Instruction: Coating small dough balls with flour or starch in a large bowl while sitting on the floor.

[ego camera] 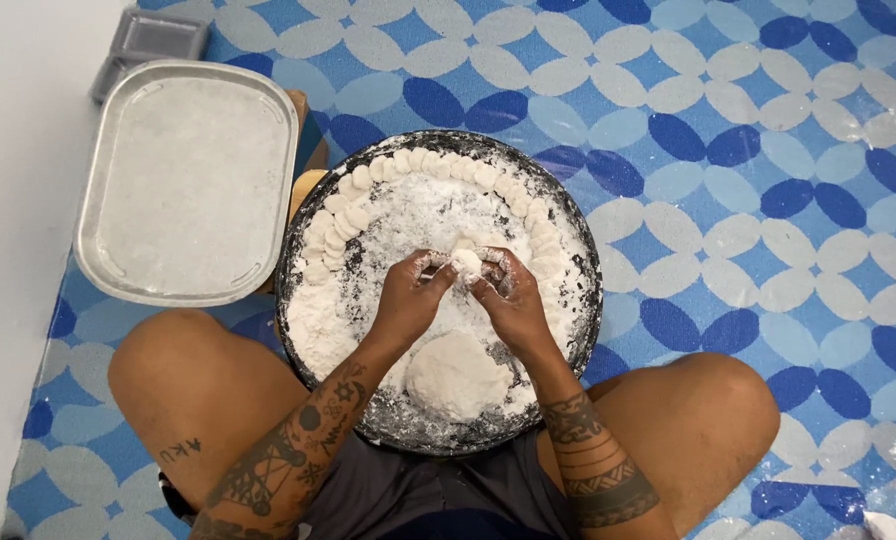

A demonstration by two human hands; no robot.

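Currently left hand (409,292) and right hand (509,293) both pinch a small dough ball (466,262) at centre of the floured round pan (586,300), big dough lump (458,377) at 6 o'clock, shaped pieces (423,160) along the rim from 9 to 3 o'clock.

Patterned blue floor (768,150) under floury pan (588,290), tray (93,270).
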